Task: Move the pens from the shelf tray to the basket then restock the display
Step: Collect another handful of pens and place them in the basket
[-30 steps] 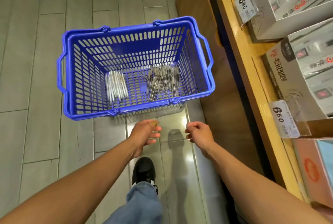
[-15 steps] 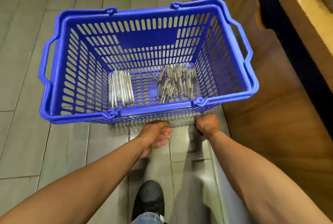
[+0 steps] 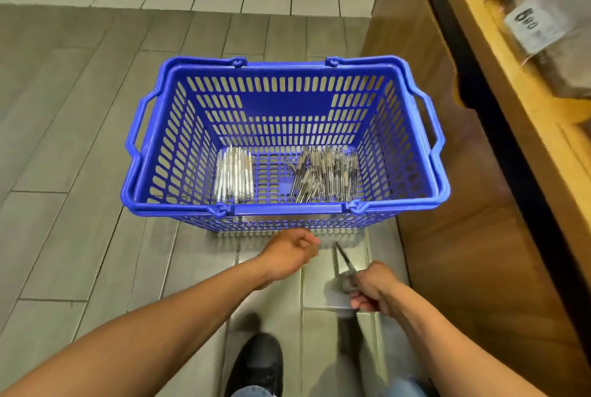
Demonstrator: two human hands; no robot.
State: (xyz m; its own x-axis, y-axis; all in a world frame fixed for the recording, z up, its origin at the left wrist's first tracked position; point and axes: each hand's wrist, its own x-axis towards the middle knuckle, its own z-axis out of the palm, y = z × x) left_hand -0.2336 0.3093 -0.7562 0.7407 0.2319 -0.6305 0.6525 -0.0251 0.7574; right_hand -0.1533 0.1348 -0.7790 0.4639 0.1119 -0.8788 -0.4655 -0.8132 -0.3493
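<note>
While the basket (image 3: 284,204) sat on the floor, my right hand (image 3: 374,291) pinched a pen (image 3: 343,257); my left hand (image 3: 289,254) hung loosely curled, holding nothing.

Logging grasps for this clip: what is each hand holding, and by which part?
Right hand grips a dark pen by its near end. Left hand holds nothing visible.
</note>
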